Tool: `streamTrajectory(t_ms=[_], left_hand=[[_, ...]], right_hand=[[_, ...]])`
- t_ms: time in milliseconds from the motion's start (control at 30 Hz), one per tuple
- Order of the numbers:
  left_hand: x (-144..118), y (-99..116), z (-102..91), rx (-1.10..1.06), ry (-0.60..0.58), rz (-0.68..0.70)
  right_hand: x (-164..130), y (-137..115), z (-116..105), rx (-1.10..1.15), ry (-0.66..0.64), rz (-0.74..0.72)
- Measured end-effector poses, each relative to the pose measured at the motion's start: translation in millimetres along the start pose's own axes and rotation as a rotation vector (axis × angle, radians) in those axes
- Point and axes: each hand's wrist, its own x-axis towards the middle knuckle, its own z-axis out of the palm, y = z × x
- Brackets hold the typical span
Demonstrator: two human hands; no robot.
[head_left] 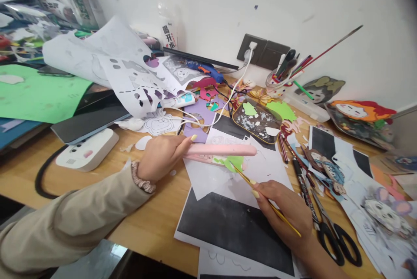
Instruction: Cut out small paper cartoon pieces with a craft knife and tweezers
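a: what has the left hand (pixel 161 155) got?

b: it is wrapped around one end of a long pink tool (pixel 220 150), thumb stretched along its top. the tool runs out away from the grip and lies flat across the green paper scrap (pixel 235 162), probably to pin it so it does not slide.

a: and the right hand (pixel 286 214)?

b: pinched tight on a thin yellow pencil (pixel 260 194), held low and slanted like a pen. its tip sits just past the fingertips, on the green scrap, right under the far end of the pink tool.

a: so the scrap is between both grips?

b: yes, ahead of the right fingers and off the end of the left thumb, lying on white sheets (pixel 208 179) over a black printed sheet (pixel 234 227). i'd guess those layers serve as a backing.

a: anything close by?

b: black-handled scissors (pixel 335 237) lie just outside the right wrist. a dark tray (pixel 257 120) with paper bits sits beyond the pencil tip, on the wooden desk (pixel 153 222).
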Motion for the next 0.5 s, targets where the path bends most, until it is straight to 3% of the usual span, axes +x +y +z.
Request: streamTrajectory(t_ms=[500], left_hand=[[0.9, 2.2, -1.0, -0.085, -0.047, -0.054]], right_hand=[[1.2, -3.6, -2.2, 0.006, 0.015, -0.04]])
